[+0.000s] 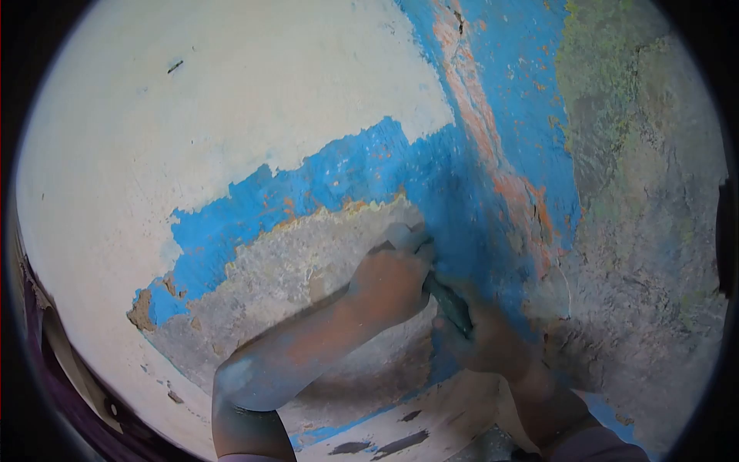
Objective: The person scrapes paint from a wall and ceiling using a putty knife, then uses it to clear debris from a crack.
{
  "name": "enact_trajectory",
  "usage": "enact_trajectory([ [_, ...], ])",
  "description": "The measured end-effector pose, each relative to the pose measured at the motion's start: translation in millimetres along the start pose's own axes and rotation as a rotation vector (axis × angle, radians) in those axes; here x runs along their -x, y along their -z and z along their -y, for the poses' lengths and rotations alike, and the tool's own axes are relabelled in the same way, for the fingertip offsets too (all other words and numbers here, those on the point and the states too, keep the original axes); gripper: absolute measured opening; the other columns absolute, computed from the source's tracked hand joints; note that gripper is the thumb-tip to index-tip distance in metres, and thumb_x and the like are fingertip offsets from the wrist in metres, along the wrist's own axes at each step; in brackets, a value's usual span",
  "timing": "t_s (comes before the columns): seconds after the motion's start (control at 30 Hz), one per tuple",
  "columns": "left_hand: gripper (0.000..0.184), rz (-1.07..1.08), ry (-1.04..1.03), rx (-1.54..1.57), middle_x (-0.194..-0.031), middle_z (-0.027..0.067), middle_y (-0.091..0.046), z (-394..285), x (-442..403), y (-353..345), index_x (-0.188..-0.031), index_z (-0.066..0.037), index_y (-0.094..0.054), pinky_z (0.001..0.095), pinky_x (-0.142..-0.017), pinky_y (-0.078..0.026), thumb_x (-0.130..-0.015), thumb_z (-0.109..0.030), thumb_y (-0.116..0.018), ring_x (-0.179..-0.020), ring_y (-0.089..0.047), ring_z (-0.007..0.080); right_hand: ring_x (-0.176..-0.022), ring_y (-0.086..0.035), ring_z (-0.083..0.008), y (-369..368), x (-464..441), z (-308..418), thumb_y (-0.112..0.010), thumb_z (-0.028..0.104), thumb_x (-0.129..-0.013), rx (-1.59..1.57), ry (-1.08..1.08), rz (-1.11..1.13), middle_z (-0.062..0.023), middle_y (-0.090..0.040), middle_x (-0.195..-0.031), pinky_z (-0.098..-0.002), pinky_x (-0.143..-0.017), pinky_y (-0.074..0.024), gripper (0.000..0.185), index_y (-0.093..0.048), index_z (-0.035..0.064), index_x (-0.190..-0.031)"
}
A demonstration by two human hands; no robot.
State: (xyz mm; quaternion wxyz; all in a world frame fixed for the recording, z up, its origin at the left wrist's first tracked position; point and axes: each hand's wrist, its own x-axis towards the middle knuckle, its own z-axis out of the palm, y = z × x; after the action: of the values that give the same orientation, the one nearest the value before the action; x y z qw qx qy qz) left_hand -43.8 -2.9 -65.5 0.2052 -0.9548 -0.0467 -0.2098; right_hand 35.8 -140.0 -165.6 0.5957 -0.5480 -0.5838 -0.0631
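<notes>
Both hands are at the wall, near the inner corner. My left hand [391, 279] is closed near the upper end of a dark tool [450, 304], its fingers bent against the blue and grey surface. Lower and to the right, my right hand [489, 339] is wrapped round the lower part of the same dark tool. A pale grey piece [406, 233], perhaps a blade, shows just above my left hand at the wall; its outline is blurred. Around the hands are blue paint [354, 165] and bare grey plaster [269, 258] with a ragged edge.
Cream paint [231, 100] covers the wall at the upper left. An orange-pink streak [493, 146] runs down the corner. Rough grey-green plaster [639, 177] is on the right. Dark purple fabric [73, 396] hangs at the lower left edge.
</notes>
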Motion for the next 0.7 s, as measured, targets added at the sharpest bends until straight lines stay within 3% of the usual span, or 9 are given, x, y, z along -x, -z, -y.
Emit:
enact_trajectory([
  [0.07,0.032,-0.204,-0.104,0.179,-0.117,0.0116,-0.054,2.2,21.1,-20.7,-0.100,-0.004,-0.057,0.0389,-0.075,-0.053,-0.069,-0.008,-0.062,-0.091,-0.061,0.0330,-0.082,-0.063,-0.0279,-15.3,28.5,-11.7,-0.060,0.010,-0.085,-0.101,-0.017,0.036,-0.0171,-0.060,-0.097,-0.0346,-0.071,-0.0485,0.058,-0.030,0.0045,-0.134],
  [0.2,0.036,-0.258,-0.054,0.366,-0.116,0.0150,-0.053,-16.4,80.1,-42.7,-0.108,-0.005,-0.053,0.0379,-0.074,-0.054,-0.072,-0.004,-0.062,-0.095,-0.061,0.0297,-0.079,-0.058,-0.0175,-59.9,93.7,-30.5,-0.055,0.011,-0.090,-0.364,-0.185,0.054,-0.0111,-0.058,-0.095,-0.0304,-0.071,-0.0472,0.052,-0.030,0.0014,-0.134],
  [0.27,0.034,-0.566,0.181,0.675,-0.119,0.0205,-0.049,-33.5,115.9,-86.6,-0.108,-0.002,-0.050,0.0357,-0.068,-0.053,-0.076,-0.005,-0.062,-0.085,-0.064,0.0273,-0.074,-0.054,-0.0113,-73.3,112.1,-25.1,-0.047,0.015,-0.095,-0.661,-0.356,0.090,-0.0076,-0.056,-0.090,-0.0263,-0.067,-0.0459,0.045,-0.031,0.0015,-0.134],
  [0.33,0.026,-0.602,0.549,1.222,-0.109,0.0167,-0.053,-75.9,144.5,-111.3,-0.110,-0.001,-0.047,0.0303,-0.063,-0.050,-0.086,-0.007,-0.056,-0.079,-0.061,0.0180,-0.070,-0.053,-0.0093,-82.6,117.3,-20.8,-0.042,0.017,-0.097,-0.775,-0.449,0.118,-0.0066,-0.055,-0.087,-0.0244,-0.062,-0.0447,0.040,-0.032,0.0020,-0.133],
  [0.4,0.019,-0.521,0.685,1.521,-0.097,0.0090,-0.056,-97.6,174.1,-152.6,-0.108,0.001,-0.048,0.0236,-0.055,-0.046,-0.093,-0.010,-0.048,-0.072,-0.056,0.0098,-0.066,-0.052,-0.0074,-88.9,123.8,-22.3,-0.038,0.019,-0.098,-0.881,-0.560,0.156,-0.0056,-0.055,-0.083,-0.0225,-0.058,-0.0435,0.037,-0.034,0.0025,-0.131],
  [0.5,0.022,-0.175,0.903,1.670,-0.089,0.0056,-0.057,-111.6,212.4,-191.6,-0.112,0.001,-0.049,0.0219,-0.050,-0.043,-0.096,-0.013,-0.043,-0.065,-0.053,0.0086,-0.058,-0.050,-0.0063,-103.4,135.4,-46.3,-0.034,0.025,-0.100,-0.837,-0.561,0.248,-0.0036,-0.054,-0.077,-0.0211,-0.049,-0.0405,0.032,-0.040,0.0034,-0.123],
  [0.53,0.022,-0.188,0.935,1.670,-0.089,0.0056,-0.057,-113.2,213.8,-186.0,-0.112,0.001,-0.049,0.0219,-0.050,-0.043,-0.096,-0.013,-0.043,-0.065,-0.053,0.0086,-0.054,-0.049,-0.0069,-109.5,143.3,-56.4,-0.034,0.027,-0.100,-0.832,-0.569,0.251,-0.0033,-0.054,-0.074,-0.0214,-0.047,-0.0398,0.031,-0.042,0.0036,-0.118],
  [0.6,0.027,-0.160,0.941,2.044,-0.089,0.0054,-0.057,-112.9,211.5,-170.0,-0.118,-0.001,-0.049,0.0227,-0.056,-0.045,-0.097,-0.017,-0.044,-0.066,-0.054,0.0082,-0.050,-0.048,-0.0075,-121.6,154.7,-66.0,-0.034,0.028,-0.100,-0.841,-0.595,0.285,-0.0029,-0.053,-0.071,-0.0218,-0.045,-0.0390,0.030,-0.045,0.0039,-0.113],
  [0.7,0.029,-0.046,0.955,1.928,-0.092,0.0060,-0.058,-106.0,211.4,-174.9,-0.121,-0.002,-0.048,0.0255,-0.067,-0.047,-0.096,-0.016,-0.047,-0.074,-0.056,0.0104,-0.049,-0.048,-0.0084,-127.9,160.2,-72.5,-0.033,0.031,-0.100,-0.961,-0.726,0.270,-0.0040,-0.053,-0.070,-0.0223,-0.044,-0.0389,0.032,-0.047,0.0039,-0.108],
])
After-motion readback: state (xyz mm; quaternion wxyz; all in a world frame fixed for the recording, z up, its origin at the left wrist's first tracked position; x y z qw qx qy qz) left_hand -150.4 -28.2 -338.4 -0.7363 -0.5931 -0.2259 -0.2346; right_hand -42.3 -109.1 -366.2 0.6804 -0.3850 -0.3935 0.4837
